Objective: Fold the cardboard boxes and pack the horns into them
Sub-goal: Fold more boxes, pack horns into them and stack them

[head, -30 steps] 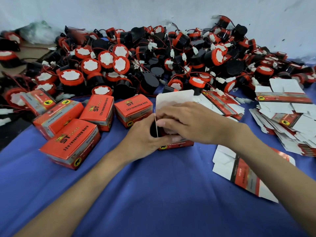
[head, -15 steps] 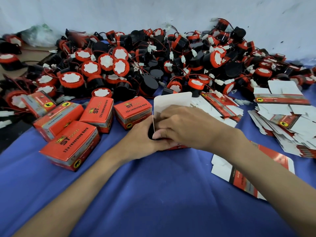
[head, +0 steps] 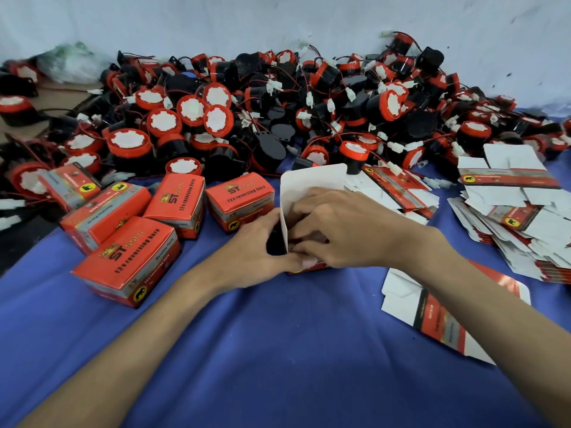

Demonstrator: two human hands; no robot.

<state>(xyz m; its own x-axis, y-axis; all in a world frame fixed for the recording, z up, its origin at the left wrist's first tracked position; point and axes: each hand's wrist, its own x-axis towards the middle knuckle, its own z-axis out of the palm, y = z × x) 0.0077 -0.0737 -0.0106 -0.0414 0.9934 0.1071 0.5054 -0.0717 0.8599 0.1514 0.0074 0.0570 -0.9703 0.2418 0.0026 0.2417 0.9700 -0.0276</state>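
An open red cardboard box (head: 312,180) stands on the blue cloth in the middle, its white lid flap upright. My left hand (head: 256,245) grips the box's left side, where a black horn (head: 275,239) shows at the opening. My right hand (head: 340,230) covers the box from the right, its fingers curled into the opening on the horn. Most of the box body is hidden under both hands.
A big heap of red-and-black horns (head: 278,112) with wires fills the back. Several closed red boxes (head: 129,257) lie at the left. Flat unfolded cartons are stacked at the right (head: 519,217), and one flat carton (head: 432,313) lies under my right forearm. A white wall (head: 278,20) stands behind.
The lid flap has stayed upright while my right hand's fingers pushed deeper into the box opening. Both hands stayed in place on the box.
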